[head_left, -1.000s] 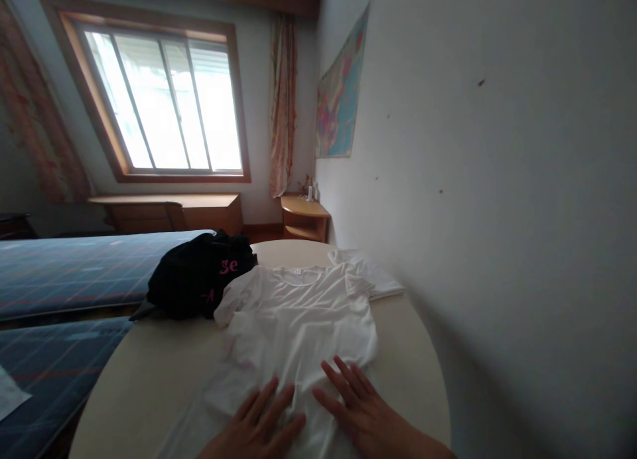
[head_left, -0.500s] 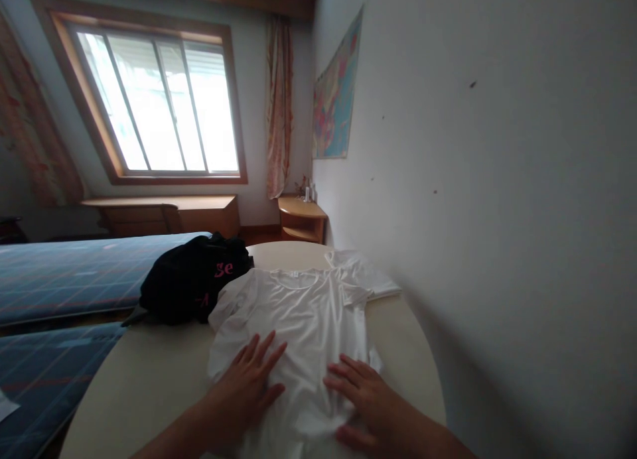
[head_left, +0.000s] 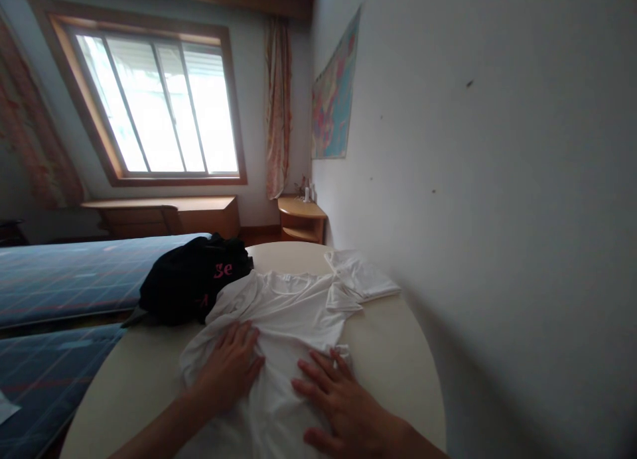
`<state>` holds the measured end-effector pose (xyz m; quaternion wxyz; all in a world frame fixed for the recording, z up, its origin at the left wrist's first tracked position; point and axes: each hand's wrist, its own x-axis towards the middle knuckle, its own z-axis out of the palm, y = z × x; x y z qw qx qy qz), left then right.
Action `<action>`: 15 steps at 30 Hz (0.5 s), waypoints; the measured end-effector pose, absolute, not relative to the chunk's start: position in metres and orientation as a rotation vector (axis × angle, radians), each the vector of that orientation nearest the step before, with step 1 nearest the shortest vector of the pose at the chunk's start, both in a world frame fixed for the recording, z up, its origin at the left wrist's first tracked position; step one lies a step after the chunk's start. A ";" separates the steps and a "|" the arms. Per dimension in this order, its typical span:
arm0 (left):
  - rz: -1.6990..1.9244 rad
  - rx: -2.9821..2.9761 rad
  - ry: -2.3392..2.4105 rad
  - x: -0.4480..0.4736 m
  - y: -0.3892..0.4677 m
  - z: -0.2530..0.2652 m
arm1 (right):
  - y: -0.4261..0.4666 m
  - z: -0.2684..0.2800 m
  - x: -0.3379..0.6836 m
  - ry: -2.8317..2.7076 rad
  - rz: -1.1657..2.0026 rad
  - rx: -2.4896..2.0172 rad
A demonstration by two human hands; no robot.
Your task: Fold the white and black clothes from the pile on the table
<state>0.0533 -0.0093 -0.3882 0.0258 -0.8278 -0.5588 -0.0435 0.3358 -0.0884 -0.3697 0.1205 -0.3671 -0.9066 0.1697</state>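
A white T-shirt point(head_left: 283, 333) lies spread on a round pale table point(head_left: 398, 359), its neckline facing away from me and its fabric wrinkled. My left hand point(head_left: 229, 366) rests flat on the shirt's left side, fingers extended. On the lower right part of the shirt lies my right hand point(head_left: 338, 399), palm down with the fingers spread. Both hands press on the cloth without gripping it. The shirt's hem runs out of view at the bottom.
A black cloth item with pink letters point(head_left: 194, 283) sits at the table's left back edge. Another folded white cloth point(head_left: 371, 280) lies at the back right. Blue plaid mattresses point(head_left: 74, 273) stand left of the table, and a wall point(head_left: 497, 247) rises on the right.
Both hands have slid to the left on the shirt. The shirt's body has shifted left with them, with new slanting wrinkles and its right side drawn in.
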 end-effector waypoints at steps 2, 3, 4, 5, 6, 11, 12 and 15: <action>-0.266 -2.677 -1.533 0.063 -0.016 -0.391 | -0.088 -0.386 0.341 -2.700 0.395 -1.015; -0.319 -2.746 -1.427 0.067 -0.022 -0.394 | -0.089 -0.396 0.343 -2.718 0.340 -0.998; -0.357 -2.809 -1.335 0.070 -0.028 -0.397 | -0.090 -0.406 0.345 -2.728 0.292 -0.989; -0.379 -2.857 -1.269 0.071 -0.035 -0.402 | -0.091 -0.415 0.347 -2.732 0.261 -0.984; -0.385 -2.891 -1.229 0.070 -0.041 -0.408 | -0.093 -0.421 0.349 -2.740 0.257 -0.980; -0.244 -2.975 -1.207 0.060 -0.065 -0.437 | -0.107 -0.398 0.360 -2.835 0.671 -0.914; -0.190 -2.985 -1.235 0.061 -0.068 -0.438 | -0.109 -0.385 0.362 -2.806 0.791 -0.911; -0.036 -2.998 -1.370 0.075 -0.072 -0.427 | -0.100 -0.349 0.365 -2.499 0.883 -1.210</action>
